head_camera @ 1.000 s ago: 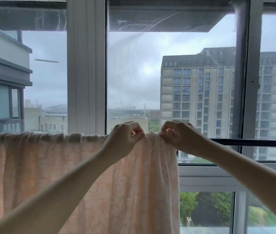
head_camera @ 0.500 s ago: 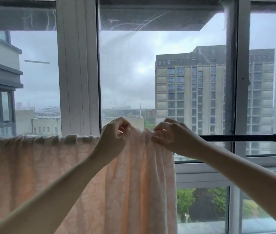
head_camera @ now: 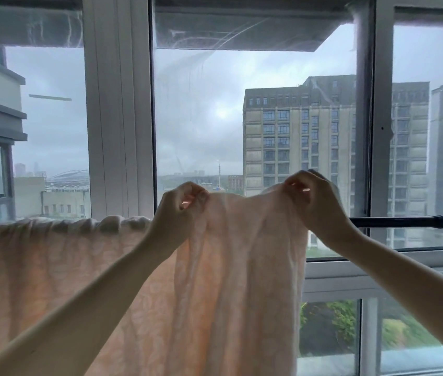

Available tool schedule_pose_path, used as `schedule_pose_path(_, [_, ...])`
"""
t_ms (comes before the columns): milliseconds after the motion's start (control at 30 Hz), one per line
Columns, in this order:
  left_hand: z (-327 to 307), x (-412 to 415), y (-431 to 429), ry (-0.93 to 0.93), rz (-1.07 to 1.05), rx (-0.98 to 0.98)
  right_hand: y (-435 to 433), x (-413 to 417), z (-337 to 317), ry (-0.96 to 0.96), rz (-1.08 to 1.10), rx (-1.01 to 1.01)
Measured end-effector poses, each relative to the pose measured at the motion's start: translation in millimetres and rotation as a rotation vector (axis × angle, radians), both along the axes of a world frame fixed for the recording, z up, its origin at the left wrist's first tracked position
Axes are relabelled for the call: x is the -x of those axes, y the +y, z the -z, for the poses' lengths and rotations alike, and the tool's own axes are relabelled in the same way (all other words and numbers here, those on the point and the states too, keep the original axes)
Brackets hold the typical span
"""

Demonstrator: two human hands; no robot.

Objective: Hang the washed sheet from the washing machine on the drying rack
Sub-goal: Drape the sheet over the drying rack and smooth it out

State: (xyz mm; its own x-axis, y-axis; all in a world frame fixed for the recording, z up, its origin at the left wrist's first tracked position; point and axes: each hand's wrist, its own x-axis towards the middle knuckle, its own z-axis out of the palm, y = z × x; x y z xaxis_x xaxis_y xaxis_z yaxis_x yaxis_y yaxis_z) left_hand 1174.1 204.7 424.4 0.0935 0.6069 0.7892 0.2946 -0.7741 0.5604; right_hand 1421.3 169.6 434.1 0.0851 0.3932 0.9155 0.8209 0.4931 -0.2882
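A pale peach patterned sheet [head_camera: 60, 272] hangs over a dark horizontal rod [head_camera: 399, 222] in front of the window. Its left part lies bunched along the rod. My left hand [head_camera: 181, 213] pinches the sheet's top edge near the middle. My right hand [head_camera: 315, 202] pinches the same edge further right, and lifts it above the rod. Between the hands the cloth sags in a shallow curve. The sheet's right edge hangs straight down below my right hand. Only the rod's bare right end shows.
A white window frame post [head_camera: 118, 109] stands just behind the rod, and another post [head_camera: 377, 118] is at the right. A window sill rail [head_camera: 377, 270] runs below the rod. Buildings and trees show through the glass.
Both hands have raised the sheet's top edge above the rod and moved apart, the right hand going right. The cloth between them has spread out from a tight bunch.
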Motion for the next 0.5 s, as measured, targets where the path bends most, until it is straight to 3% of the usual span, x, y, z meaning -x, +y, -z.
schedule_pose_path(133, [12.4, -5.8, 5.4, 0.244, -0.154, -0.049, -3.4, -23.9, 12.5, -0.262, 0.137, 0.181])
schedule_pose_path(200, [14.3, -12.9, 3.8, 0.343, -0.202, -0.098, -4.5, -23.9, 16.3, -0.299, 0.114, 0.222])
schedule_pose_path(400, [9.0, -38.0, -0.9, 0.442, -0.189, -0.280, -3.0, -2.6, 13.8, -0.406, 0.040, 0.189])
schedule_pose_path(500, [11.8, -46.1, -2.3, 0.490, -0.240, -0.410, -2.9, 2.1, 16.7, -0.498, 0.056, 0.058])
